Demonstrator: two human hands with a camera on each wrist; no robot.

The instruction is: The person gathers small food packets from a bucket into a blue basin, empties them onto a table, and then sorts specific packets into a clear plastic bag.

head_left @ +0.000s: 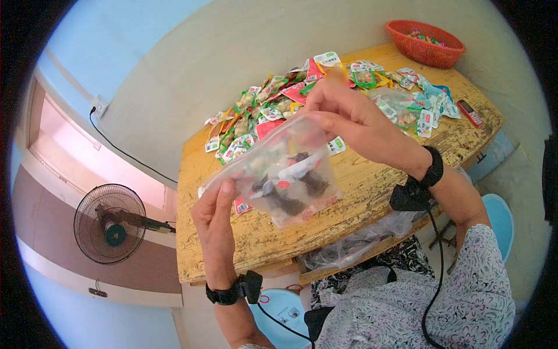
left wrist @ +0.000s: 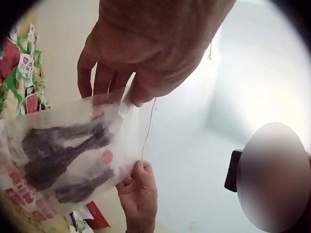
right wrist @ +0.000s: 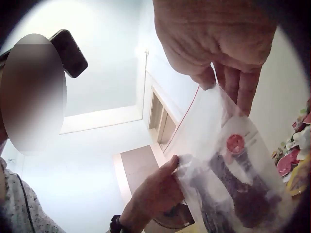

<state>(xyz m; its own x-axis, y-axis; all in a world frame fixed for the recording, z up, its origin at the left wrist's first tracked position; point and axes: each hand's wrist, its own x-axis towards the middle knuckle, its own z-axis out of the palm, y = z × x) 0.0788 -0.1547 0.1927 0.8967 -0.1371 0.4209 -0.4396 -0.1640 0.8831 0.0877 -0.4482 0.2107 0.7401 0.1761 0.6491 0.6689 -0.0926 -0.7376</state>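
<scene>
Both hands hold up a clear zip-top bag (head_left: 299, 180) above the front part of a worn yellow wooden table (head_left: 197, 244). My left hand (head_left: 214, 224) pinches its left top corner between thumb and fingers. At the other top corner, my right hand (head_left: 360, 122) has the same kind of pinch. Several dark, elongated pieces (left wrist: 63, 150) with narrow ends lie inside; their exact kind I cannot tell. Through the plastic show a round red mark (right wrist: 235, 144) and red printing (left wrist: 29, 194) along the bottom. A red line runs along the bag's top edge in both wrist views.
Behind the bag spreads a heap of small food packets (head_left: 250, 131). A red basket (head_left: 401, 43) stands at the back right corner, a red phone (head_left: 469, 113) at the right. Plastic bags (head_left: 360, 238) fill an open drawer below. A fan (head_left: 110, 224) stands left.
</scene>
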